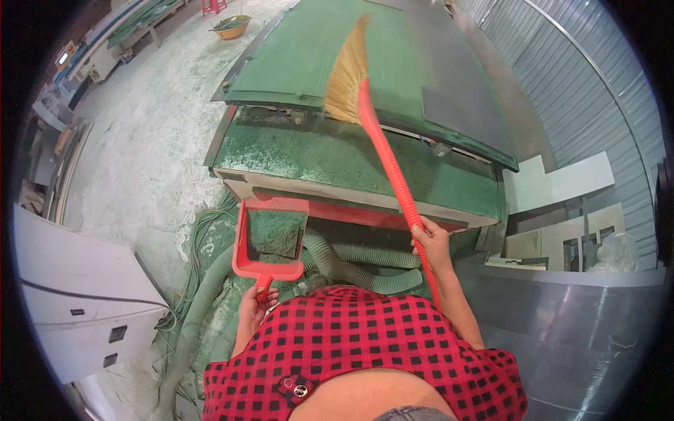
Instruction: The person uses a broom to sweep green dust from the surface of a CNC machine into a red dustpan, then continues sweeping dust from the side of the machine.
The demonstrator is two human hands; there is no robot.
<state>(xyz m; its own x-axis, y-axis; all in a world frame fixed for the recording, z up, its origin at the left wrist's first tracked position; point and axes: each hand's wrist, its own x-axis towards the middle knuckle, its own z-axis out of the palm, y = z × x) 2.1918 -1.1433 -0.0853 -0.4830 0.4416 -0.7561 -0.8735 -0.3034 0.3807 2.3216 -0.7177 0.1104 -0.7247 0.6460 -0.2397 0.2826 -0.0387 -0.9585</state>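
Note:
My left hand (258, 307) is wrapped round the short handle of a red dustpan (305, 261), which holds a heap of green dust (275, 235). The dustpan's open edge faces the near side of a machine. In my right hand (432, 245) is the long red handle of a broom (393, 172). The broom's straw bristles (347, 74) reach over the machine's green upper board (288, 59), above its front edge. Green dust coats the lower ledge (316, 158) between the board and the dustpan.
Ribbed hoses (323, 256) and cables lie on the floor below the machine. A white cabinet (91, 288) stands at the left, a metal surface (554, 337) at the right. An orange basin (231, 28) sits on the floor at the back left, near a red stool (213, 6).

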